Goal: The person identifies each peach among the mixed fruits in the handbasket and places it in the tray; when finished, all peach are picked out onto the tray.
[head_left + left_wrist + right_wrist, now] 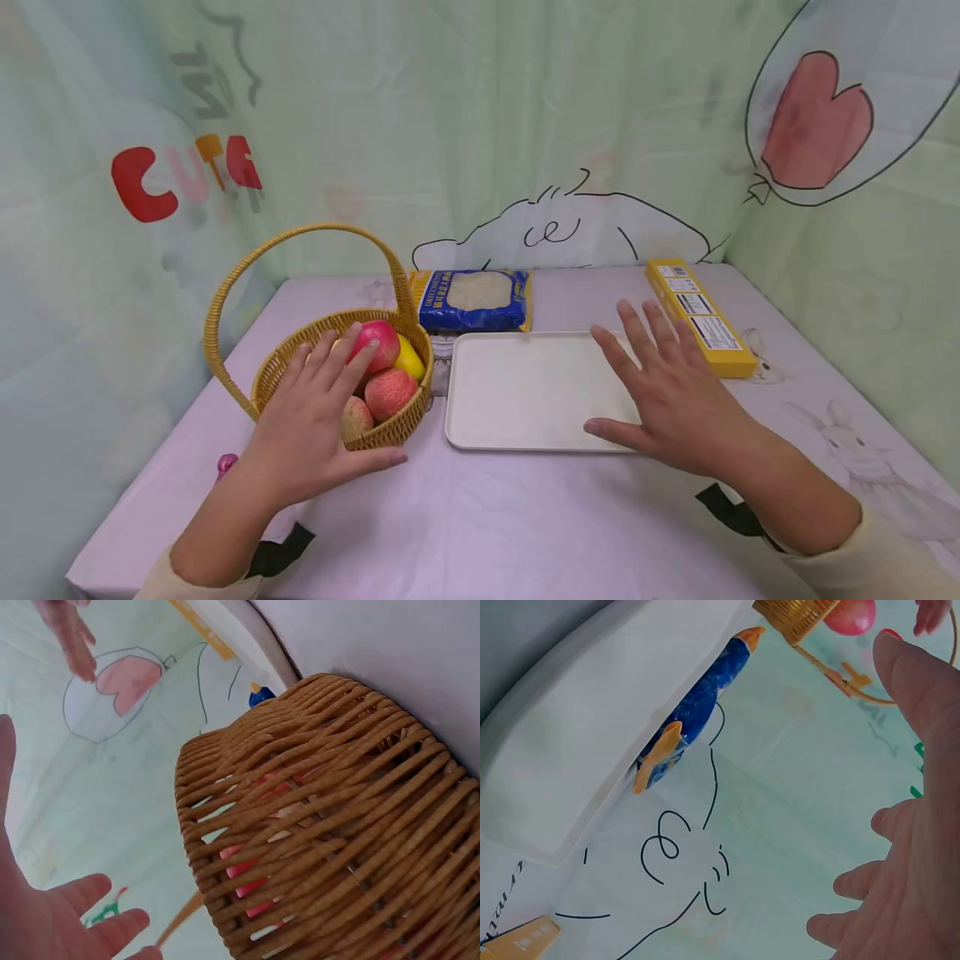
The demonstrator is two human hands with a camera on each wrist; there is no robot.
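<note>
Both the left grip (306,421) and right grip (670,397) are spread above a lilac table (495,517) amid green curtains (435,108).

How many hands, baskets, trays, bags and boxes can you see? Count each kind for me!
Hands: 2, the left hand and right hand
Baskets: 1, a woven basket
Trays: 1, a white tray
Bags: 1, a blue bag
Boxes: 1, a yellow box
Total: 6

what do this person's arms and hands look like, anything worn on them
The left hand and right hand are bare, with no gloves or rings visible. The left sleeve and right sleeve are plain pale cream. A black strap-like piece shows by the left wrist and another by the right wrist; how they fasten is hidden.
</note>
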